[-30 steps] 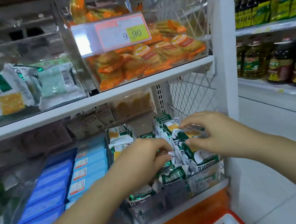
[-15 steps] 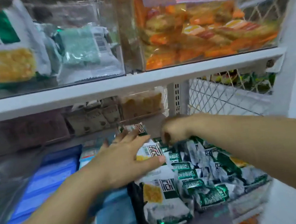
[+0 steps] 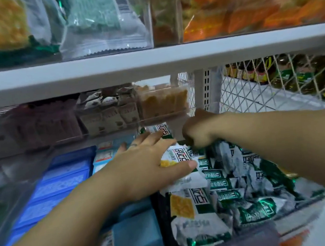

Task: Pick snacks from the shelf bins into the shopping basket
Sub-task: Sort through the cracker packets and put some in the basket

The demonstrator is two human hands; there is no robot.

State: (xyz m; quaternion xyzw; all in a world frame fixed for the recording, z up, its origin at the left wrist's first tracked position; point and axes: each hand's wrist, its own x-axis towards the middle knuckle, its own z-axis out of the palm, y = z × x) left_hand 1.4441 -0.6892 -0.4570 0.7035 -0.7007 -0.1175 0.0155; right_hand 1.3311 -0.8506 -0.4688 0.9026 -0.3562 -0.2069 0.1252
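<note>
Shelf bin [image 3: 300, 220], snack packets [image 3: 188, 206] apparently lengthwise

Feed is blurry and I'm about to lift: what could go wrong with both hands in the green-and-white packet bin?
1. The green-and-white packets lie heaped and overlapping; pulling with the curled right hand at the back may drag neighbours over the clear bin front.
2. The left hand lies flat on a packet, not gripping, so it may slide.
3. The basket is out of view, so the drop would be unsighted.
</note>
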